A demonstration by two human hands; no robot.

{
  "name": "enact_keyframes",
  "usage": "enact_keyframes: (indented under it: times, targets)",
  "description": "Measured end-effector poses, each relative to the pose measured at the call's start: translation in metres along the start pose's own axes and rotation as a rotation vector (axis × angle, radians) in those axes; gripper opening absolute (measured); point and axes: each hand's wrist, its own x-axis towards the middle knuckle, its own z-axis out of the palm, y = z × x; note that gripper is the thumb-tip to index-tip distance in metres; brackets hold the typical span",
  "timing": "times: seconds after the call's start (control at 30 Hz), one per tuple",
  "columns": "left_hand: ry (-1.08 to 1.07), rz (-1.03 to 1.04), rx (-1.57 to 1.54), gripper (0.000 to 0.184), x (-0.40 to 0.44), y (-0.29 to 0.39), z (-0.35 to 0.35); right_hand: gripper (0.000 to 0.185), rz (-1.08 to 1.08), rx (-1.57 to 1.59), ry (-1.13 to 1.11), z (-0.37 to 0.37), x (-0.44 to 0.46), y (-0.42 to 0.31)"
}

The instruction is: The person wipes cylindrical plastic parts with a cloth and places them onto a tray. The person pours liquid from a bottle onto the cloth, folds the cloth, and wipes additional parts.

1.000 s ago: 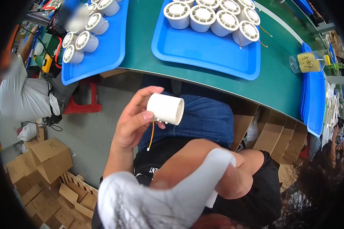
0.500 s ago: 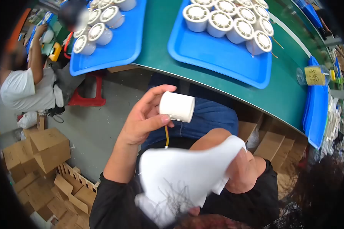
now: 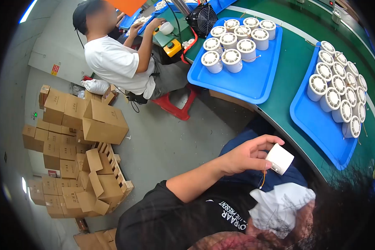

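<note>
My left hand (image 3: 248, 157) grips a white plastic cylinder (image 3: 280, 158) by one end, in front of my lap. An orange-yellow wire (image 3: 263, 179) hangs from the cylinder beside my fingertips. Below and close to it, a crumpled white cloth (image 3: 279, 206) is held in my right hand (image 3: 299, 221); cloth and dark hair hide most of its fingers. The cloth and the cylinder are apart. White round parts with slotted tops (image 3: 231, 59) stand on a blue tray (image 3: 250, 89), and more (image 3: 330, 99) on a second blue tray (image 3: 316, 127).
Both trays lie on a green table (image 3: 281, 112). A co-worker in a white shirt (image 3: 112, 58) sits at the upper left, on a red stool (image 3: 177, 109). Cardboard boxes (image 3: 106, 121) and a wooden pallet (image 3: 118, 168) stand at the left. A black fan (image 3: 203, 20) is at the table's back.
The view has swung left, bringing the co-worker and boxes further in. My left hand still holds the cylinder. The white cloth, earlier large in the foreground, is now lower, below the cylinder.
</note>
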Motion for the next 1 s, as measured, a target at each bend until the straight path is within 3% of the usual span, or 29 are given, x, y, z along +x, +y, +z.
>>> enact_keyframes:
  times: [0.4,0.77,1.0]
  targets:
    - [0.0,-0.012,-0.025,0.07,-0.004,0.001,-0.001,0.058,0.086,0.164,0.002,0.008,0.005,0.009]
    - [0.036,0.013,-0.02,0.072,-0.007,-0.002,-0.002,0.054,0.278,0.427,-0.267,0.0,-0.048,0.003]
    - [0.026,-0.001,0.047,0.073,-0.007,-0.005,-0.004,0.051,0.324,0.429,-0.279,-0.002,-0.053,0.004]
